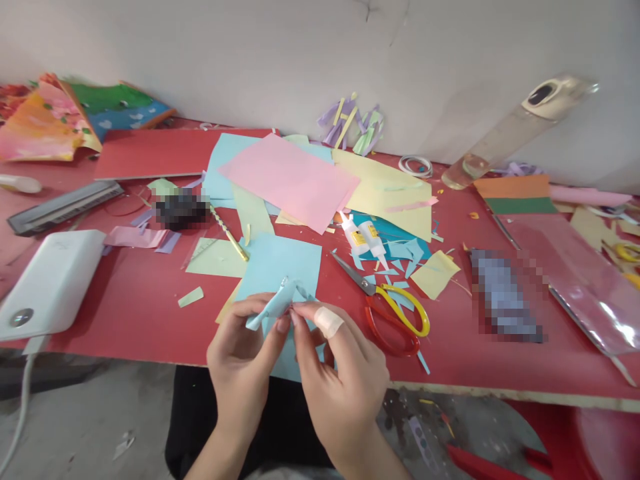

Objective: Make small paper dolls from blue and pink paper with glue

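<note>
Both my hands meet over the front edge of the table, pinching a small folded piece of light blue paper (280,301). My left hand (243,353) holds its left part between thumb and fingers. My right hand (340,367), with a bandage on one finger, grips the right end at the fingertips. Beneath them lies a light blue sheet (295,257). Scissors (373,288) with one yellow and one red handle rest open to the right of my right hand. Two small white glue bottles (363,237) lie behind the scissors.
Pink paper (290,177) and yellow paper (390,193) lie behind my hands, with scraps around. A white power bank (55,283) with a cable stands at left. A clear bottle (505,143) leans on the wall at right. A patterned pencil (227,233) lies near the blue sheet.
</note>
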### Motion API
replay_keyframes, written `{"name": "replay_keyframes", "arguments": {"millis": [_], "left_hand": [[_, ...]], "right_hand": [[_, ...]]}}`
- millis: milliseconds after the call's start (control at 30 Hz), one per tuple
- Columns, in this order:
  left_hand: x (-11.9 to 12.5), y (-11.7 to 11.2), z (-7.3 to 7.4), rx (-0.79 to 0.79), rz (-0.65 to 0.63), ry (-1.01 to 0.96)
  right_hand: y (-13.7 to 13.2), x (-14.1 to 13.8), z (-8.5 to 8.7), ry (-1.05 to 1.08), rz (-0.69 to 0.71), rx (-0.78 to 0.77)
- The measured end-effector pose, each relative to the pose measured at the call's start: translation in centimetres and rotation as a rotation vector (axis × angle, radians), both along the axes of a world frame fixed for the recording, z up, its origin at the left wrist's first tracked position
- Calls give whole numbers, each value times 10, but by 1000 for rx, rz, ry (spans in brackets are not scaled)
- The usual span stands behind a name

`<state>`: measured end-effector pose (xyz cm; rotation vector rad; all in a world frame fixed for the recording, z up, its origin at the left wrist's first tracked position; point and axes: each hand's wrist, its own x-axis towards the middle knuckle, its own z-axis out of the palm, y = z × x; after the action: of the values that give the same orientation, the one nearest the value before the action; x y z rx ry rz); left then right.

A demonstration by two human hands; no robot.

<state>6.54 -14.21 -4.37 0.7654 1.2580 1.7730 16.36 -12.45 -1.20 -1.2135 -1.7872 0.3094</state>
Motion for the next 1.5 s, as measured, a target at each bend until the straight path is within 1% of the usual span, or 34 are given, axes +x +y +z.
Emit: {"name": "replay_keyframes", "arguments": {"millis": [167,267,400,500,567,700,767,933,1067,1133,1233,1300,1400,1500], "left_hand": [[-9,0,-2,56,-20,133],[-12,3,-1,68,-41,174],[-16,6,6,31,-71,206],[-22,7,13,-10,-93,294],[-27,7,18,-47,-132,358],[-39,9,27,-103,-290,487],[-44,11,31,-114,-337,553],[-52,16,40,-145,-326,670],[-54,17,42,-144,-347,738],[-54,17,42,-150,-316,770],[-50,16,42,-246,-238,822],[-47,17,43,-296,-210,876],[-44,18,44,-279,-190,939],[-41,19,45,-243,-176,954]], "right_hand": [[2,-1,1,33,-13,17],[2,-1,1,34,-16,5],[3,0,2,23,-11,5],[4,0,2,23,-9,28],[5,0,1,16,-13,44],[8,1,-2,-15,-3,76],[10,2,-2,-23,11,98],[15,3,-4,-53,55,130],[17,2,-8,-63,77,125],[17,0,-11,-56,78,116],[15,-4,-15,-44,41,126],[14,-6,-17,-52,17,135],[14,-8,-18,-64,19,158],[15,-9,-20,-47,28,191]]}}
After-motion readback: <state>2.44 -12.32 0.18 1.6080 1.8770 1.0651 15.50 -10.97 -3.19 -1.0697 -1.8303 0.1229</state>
